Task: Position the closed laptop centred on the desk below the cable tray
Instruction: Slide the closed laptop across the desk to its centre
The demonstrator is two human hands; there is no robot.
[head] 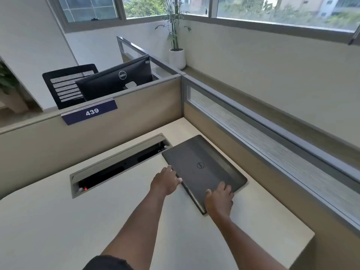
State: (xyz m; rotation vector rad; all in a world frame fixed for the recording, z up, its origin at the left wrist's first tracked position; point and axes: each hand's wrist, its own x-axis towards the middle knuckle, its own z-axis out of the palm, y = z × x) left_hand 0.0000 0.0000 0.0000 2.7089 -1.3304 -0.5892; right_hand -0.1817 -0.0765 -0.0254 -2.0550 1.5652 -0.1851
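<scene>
A closed dark grey laptop [202,166] lies flat on the pale desk [58,221], in the far right corner by the partition, turned at an angle. Its far left corner reaches the right end of the open cable tray [118,168], a long recessed slot with a raised grey lid. My left hand [166,182] grips the laptop's left long edge. My right hand [220,199] holds its near corner, fingers on the lid.
Beige partition walls [136,117] close the desk at the back and right, with a glass strip [272,145] on the right one. A sign reading 439 [90,112] hangs on the back wall. A red light [85,189] glows inside the tray.
</scene>
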